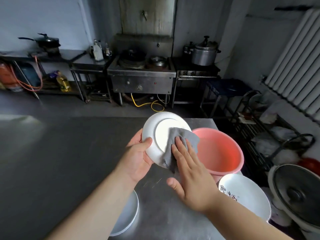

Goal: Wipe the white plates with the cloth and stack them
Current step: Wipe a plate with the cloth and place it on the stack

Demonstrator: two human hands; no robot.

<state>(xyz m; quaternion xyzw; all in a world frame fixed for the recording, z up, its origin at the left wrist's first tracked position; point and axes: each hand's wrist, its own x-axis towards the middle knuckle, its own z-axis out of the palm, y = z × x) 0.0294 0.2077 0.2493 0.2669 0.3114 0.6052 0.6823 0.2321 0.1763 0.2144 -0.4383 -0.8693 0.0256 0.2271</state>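
While your left hand (138, 159) grips the plate (155, 132) by its near-left rim, thumb curled over the edge, you hold it tilted up off the table (52, 161), underside facing you. Your right hand (192, 172) lies flat with fingers straight, pressing the cloth (181, 141) against the plate's lower right part; it clamps nothing, it only pushes the cloth on.

What the coming stroke turns on: the unwiped part of the underside lies up and to the left of the cloth, toward the far rim, so the wipe should probably travel that way, against the left hand's hold. That hand bears the plate alone, so press gently or the rim may slip.

Just right of the plate sits a pink basin (239, 153); whether it holds water you cannot tell. Nearer you on the right lies a printed plate (247, 193). By your left forearm is a stack (128, 215) of white plates, likely where this one goes; your left hand is the nearer to it.
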